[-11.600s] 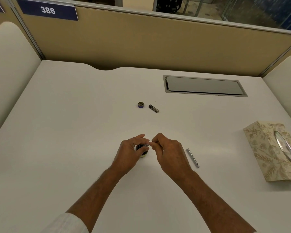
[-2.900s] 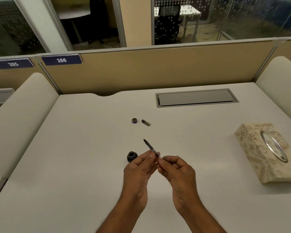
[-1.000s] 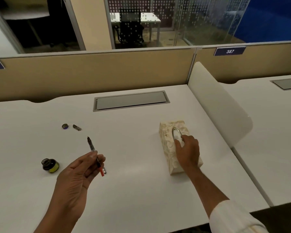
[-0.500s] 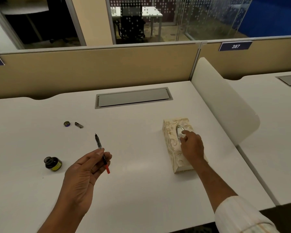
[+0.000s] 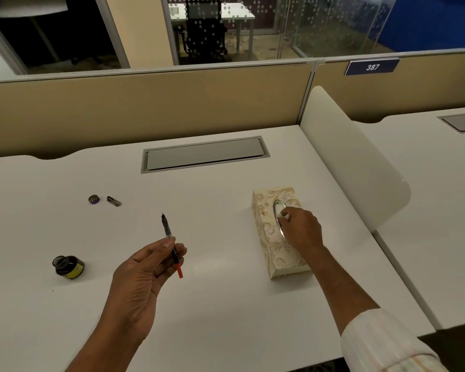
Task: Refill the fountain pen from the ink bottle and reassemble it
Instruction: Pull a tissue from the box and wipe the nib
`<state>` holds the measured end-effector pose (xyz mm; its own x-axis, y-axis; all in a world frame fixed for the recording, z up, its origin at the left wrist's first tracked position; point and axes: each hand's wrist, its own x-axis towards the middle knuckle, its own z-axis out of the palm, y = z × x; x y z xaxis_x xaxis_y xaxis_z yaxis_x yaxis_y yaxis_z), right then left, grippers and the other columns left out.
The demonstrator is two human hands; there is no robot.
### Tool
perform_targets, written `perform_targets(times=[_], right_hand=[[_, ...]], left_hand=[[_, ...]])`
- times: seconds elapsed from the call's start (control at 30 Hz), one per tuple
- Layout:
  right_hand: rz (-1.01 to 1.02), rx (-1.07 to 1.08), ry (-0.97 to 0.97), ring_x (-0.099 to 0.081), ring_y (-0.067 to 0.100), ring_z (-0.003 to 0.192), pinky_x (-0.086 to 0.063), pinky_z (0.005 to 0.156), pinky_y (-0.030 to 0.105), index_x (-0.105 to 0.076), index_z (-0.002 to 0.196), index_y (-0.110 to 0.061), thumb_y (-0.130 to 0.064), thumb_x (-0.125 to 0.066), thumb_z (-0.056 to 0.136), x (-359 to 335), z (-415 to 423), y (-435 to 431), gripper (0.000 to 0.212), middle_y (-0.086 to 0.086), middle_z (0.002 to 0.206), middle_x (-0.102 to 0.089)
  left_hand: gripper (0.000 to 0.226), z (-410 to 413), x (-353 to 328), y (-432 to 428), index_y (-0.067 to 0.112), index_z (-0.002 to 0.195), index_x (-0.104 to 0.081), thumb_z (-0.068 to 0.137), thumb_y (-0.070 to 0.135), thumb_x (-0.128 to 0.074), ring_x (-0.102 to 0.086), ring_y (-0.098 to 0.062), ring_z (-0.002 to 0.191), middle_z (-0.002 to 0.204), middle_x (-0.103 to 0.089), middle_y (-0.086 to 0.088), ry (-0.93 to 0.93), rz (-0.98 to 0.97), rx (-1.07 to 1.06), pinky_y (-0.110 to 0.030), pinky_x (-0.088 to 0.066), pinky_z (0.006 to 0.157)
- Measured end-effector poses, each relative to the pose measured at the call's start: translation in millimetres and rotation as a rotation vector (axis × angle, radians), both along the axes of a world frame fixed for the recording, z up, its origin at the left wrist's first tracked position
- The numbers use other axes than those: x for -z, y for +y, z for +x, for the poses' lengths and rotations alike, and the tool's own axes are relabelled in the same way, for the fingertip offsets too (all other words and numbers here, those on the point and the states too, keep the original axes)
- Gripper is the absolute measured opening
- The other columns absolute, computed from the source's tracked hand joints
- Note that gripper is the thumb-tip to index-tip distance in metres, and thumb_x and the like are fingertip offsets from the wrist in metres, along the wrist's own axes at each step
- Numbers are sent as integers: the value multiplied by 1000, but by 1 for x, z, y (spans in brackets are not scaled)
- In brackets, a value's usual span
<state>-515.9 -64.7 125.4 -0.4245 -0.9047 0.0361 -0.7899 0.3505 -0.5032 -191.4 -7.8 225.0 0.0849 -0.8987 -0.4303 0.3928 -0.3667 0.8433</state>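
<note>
My left hand holds the fountain pen's nib section between thumb and fingers, above the desk. Its nib points up and away, and the red end of the ink converter sticks out below my fingers. The open ink bottle stands on the desk to the left of that hand. Further back lie the bottle's cap and a short dark pen part. My right hand rests on the tissue box, its fingertips pinching a bit of white tissue at the oval slot. The pen barrel is hidden.
A grey cable hatch is set into the white desk at the back. A beige partition runs behind it. A white curved divider separates this desk from the neighbouring one on the right.
My right hand let go of the pen, reached right to the tissue box, and its fingertips now pinch tissue at the slot. My left hand keeps the nib section raised. The view swung right.
</note>
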Motion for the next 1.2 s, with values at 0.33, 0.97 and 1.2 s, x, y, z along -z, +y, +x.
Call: perform_targets(times=[0.33,0.97,1.2], right_hand=[[-31,-67,28,-70,32,84,-55,73,35,-72,100,-17,-26,-60,92,5,-7,-1,16,8,90,-77],[-137,-193,-19,-59,15,67,-52,62,35,-61,77,-20,-17,-62,86,9,-19,0,10,-6,73,-64],[-221,-257,-4,-56,13,71,-51,63,34,-58,84,-21,-18,-64,87,14,-20,5,7,-8,78,-63]], left_hand=[[16,-18,6,-5,0,101,-76,88,7,-68,-75,-33,91,94,-78,-20,-6,34,19,-38,-63,84],[17,-40,14,-7,-1,100,-76,87,8,-69,-75,-35,95,96,-78,-22,-26,48,60,-37,-63,85],[18,-41,19,-7,-1,102,-76,88,6,-69,-75,-36,96,99,-78,-24,-27,53,67,-38,-63,86]])
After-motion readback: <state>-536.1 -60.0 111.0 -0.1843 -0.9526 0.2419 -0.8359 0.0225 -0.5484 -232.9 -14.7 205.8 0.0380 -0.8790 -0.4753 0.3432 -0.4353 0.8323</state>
